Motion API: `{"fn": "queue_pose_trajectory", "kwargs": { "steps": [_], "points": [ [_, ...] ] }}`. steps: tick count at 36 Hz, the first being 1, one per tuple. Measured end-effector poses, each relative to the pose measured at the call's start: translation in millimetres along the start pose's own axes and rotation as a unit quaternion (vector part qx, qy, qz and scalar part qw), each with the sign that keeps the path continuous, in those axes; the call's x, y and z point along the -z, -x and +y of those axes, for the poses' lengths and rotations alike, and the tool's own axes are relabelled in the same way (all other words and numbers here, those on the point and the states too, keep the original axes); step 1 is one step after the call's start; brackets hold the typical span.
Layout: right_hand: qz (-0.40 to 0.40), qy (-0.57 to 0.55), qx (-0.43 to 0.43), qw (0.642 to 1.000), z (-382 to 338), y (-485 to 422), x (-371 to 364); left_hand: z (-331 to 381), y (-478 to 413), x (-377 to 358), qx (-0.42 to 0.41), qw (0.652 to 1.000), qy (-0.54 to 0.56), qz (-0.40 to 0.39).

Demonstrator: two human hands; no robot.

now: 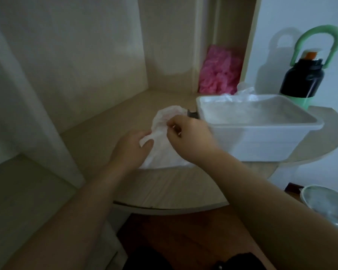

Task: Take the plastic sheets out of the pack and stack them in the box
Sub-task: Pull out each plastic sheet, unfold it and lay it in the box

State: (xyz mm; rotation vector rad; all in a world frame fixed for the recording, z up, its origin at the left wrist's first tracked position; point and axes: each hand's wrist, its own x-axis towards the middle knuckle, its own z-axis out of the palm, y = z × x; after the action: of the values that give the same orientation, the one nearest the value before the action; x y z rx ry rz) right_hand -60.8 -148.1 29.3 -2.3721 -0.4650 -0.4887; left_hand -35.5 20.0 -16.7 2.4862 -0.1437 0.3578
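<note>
Two bare hands worked at a white plastic pack on a pale wooden bench, beside a white box.

The left hand (132,146) pressed down on the pack (162,145), its fingers closed on a fold at the pack's 9 o'clock edge, while the right hand (187,136) pinched thin film near the pack's top. The pack lay near the bench's (164,190) front edge. The box (261,139) stood just beside it at 3 o'clock, with crumpled clear sheets (242,95) already showing at its far rim. A risk seemed to be that the flimsy sheets would cling together, so several might come out at once, or one might tear at the pinch. If the left hand eased off, the whole pack could lift or slide off the near edge. A black bottle (302,78) stood behind the box at 1 o'clock, and pink plastic (219,75) sat at 12 o'clock.
</note>
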Motion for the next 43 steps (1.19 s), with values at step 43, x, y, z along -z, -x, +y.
{"fn": "queue_pose_trajectory", "kwargs": {
  "steps": [43],
  "points": [
    [-0.011, -0.001, -0.085, 0.996, 59, 22, -75, -26, 36, -36, -0.175, 0.977, -0.017, 0.124]
  ]
}}
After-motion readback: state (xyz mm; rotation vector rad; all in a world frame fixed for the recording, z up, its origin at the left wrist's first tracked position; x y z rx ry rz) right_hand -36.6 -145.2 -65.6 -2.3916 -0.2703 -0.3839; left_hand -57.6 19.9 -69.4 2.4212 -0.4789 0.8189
